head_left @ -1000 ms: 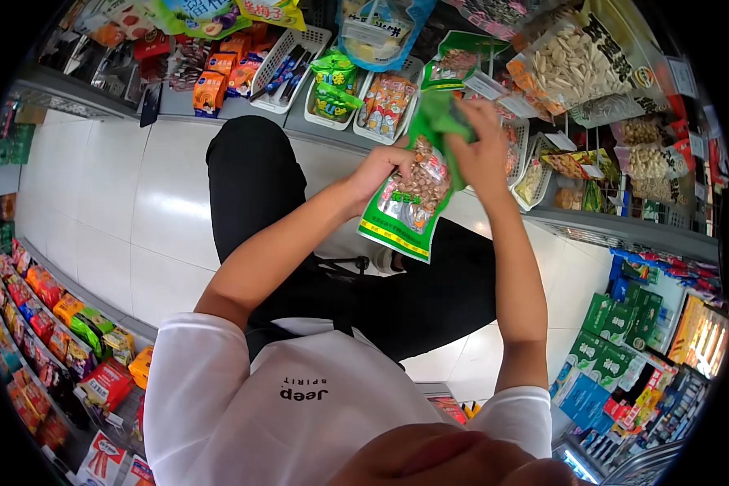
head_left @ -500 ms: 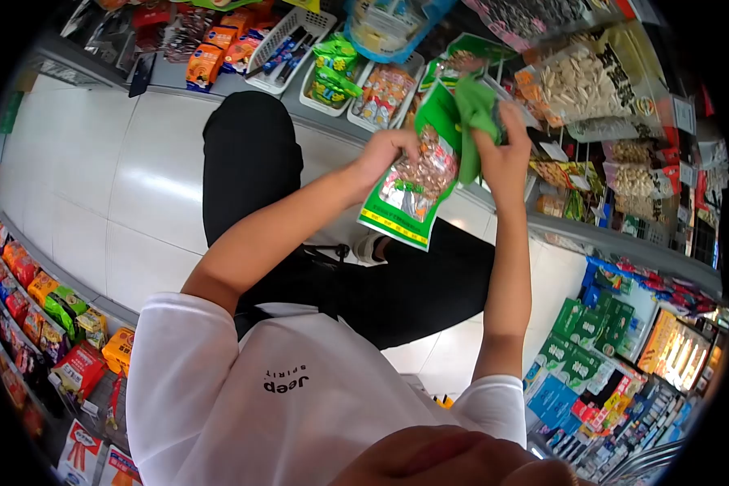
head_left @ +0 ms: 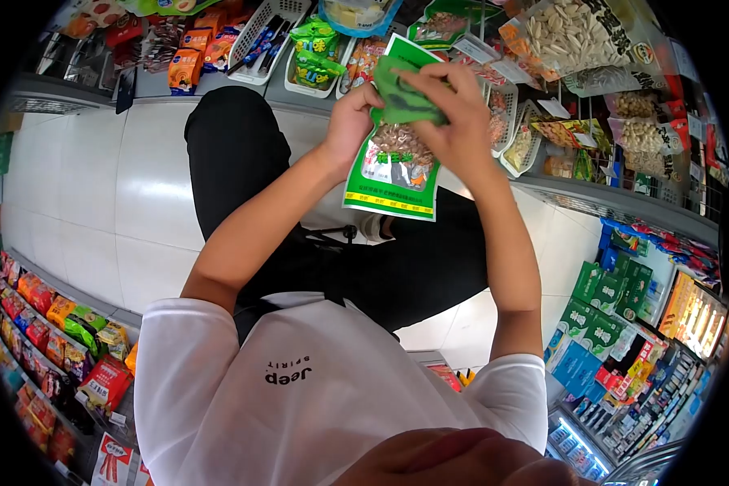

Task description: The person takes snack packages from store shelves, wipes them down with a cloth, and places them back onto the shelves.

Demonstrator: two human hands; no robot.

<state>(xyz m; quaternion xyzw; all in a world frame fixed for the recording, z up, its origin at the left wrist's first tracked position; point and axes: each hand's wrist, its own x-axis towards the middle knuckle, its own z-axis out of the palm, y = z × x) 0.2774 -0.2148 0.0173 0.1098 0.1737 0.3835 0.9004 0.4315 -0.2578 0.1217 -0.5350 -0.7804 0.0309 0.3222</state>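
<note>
A green and white packet of nuts (head_left: 393, 174) with a clear window hangs in front of my knees, tilted slightly. My left hand (head_left: 352, 121) grips its upper left edge, thumb over the front. In my right hand (head_left: 455, 113) is a green cloth (head_left: 403, 95), pressed against the upper front of the packet and hiding part of it. Just beyond my hands, a similar green packet (head_left: 441, 26) lies on the shelf.
Along the shelf (head_left: 158, 85) stand white baskets (head_left: 249, 73) with pens and green snack bags (head_left: 314, 58). Large bags of seeds (head_left: 571, 36) hang at the upper right. Snack racks (head_left: 49, 324) curve along the lower left; green boxes (head_left: 595, 312) are stacked at the right.
My right hand has brought the green cloth leftward from beside the packet onto its upper front. My left hand still holds the packet, which now hangs more upright.
</note>
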